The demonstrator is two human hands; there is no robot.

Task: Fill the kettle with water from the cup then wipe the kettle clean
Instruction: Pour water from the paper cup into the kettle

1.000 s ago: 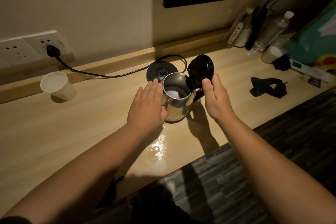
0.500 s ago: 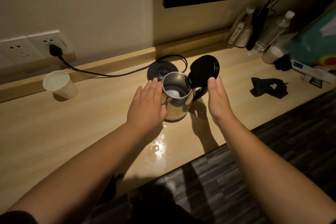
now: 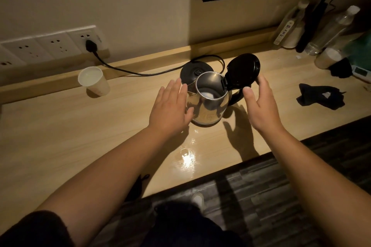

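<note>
On the wooden counter, both forearms reach forward: left hand flat, fingers straight beside the steel kettle; right hand relaxed, spread near its raised lid. Farther left stands the cup.

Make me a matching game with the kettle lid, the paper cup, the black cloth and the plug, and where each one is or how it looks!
Things:
1. kettle lid
2. paper cup
3. black cloth
4. plug

Places or states:
A. in the wall socket
B. crumpled on the counter, right of the kettle
C. flipped up and open
D. standing on the counter, left of the kettle

Pairs: 1-C, 2-D, 3-B, 4-A
</note>
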